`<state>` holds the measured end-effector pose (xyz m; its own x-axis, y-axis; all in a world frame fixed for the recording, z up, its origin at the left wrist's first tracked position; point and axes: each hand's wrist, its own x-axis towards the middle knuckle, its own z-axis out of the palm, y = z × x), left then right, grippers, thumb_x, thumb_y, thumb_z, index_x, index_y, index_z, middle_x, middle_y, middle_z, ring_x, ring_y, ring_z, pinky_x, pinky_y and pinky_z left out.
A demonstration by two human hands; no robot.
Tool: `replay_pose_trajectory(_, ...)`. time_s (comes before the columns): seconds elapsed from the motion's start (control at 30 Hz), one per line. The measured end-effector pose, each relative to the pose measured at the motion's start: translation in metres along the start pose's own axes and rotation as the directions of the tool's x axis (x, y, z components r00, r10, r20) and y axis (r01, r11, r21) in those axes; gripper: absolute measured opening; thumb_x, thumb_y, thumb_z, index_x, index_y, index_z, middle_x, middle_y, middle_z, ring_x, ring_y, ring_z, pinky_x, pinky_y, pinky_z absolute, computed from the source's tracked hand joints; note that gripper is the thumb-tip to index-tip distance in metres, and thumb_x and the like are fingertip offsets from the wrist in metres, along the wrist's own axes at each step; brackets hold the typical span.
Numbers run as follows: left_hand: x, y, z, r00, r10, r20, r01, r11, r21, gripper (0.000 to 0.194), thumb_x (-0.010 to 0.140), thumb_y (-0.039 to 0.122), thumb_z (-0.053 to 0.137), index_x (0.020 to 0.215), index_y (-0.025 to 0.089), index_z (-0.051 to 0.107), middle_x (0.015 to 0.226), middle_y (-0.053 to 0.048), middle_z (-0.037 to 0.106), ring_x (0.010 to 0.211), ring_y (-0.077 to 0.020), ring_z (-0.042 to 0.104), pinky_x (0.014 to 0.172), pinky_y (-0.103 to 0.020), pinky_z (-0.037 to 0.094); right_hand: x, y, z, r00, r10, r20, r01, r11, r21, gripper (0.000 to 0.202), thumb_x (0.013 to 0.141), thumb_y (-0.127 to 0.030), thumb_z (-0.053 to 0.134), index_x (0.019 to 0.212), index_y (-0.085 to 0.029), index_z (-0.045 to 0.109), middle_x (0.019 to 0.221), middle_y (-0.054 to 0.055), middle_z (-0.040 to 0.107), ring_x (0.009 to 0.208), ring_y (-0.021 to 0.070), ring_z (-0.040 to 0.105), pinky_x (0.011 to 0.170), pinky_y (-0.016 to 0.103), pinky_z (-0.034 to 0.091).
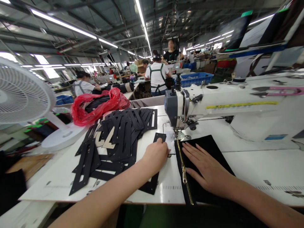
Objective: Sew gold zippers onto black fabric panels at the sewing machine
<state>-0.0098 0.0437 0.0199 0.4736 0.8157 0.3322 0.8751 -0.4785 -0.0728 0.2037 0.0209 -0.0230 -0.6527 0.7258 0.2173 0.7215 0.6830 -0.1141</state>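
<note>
Two hands: your right fingers (194,154), flat and open, seem to steady zippered cloth (217,150) beneath them; your left fingers (161,146) close on a black piece (160,136). Shifting the cloth calls for even pressure.

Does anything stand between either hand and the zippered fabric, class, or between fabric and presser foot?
Nothing visible does: the right hand lies on the zippered fabric, near the presser foot; the left hand holds a black panel.
</note>
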Motion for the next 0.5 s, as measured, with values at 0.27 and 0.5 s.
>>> replay_pose_trajectory(0.27,-0.07,-0.058,-0.015,0.87,0.288,0.399,-0.152,0.928,-0.339,0.12,0.056,0.061,0.074,0.145,0.017,0.006,0.15,-0.019,0.007,0.137,-0.0371,0.011,0.107,-0.056,0.017,-0.004,0.012,-0.004,0.998,-0.028,0.05,0.024,0.997,0.078,0.097,0.072,-0.073,0.049,0.142,-0.008,0.025,0.145,0.019,0.024,0.134,0.0335,0.024,0.107,0.056,0.02)
replay_pose_trajectory(0.5,-0.112,-0.033,-0.013,0.87,0.332,0.365,-0.222,0.924,-0.312,0.093,0.069,0.012,0.058,0.146,0.018,0.006,0.149,-0.015,0.019,0.137,-0.033,0.016,0.106,-0.058,0.021,0.003,0.013,-0.001,0.996,-0.027,-0.082,0.027,1.0,0.006,0.047,0.091,-0.033,0.042,0.135,-0.016,0.042,0.141,0.011,0.037,0.13,0.0256,0.034,0.104,0.049,0.031)
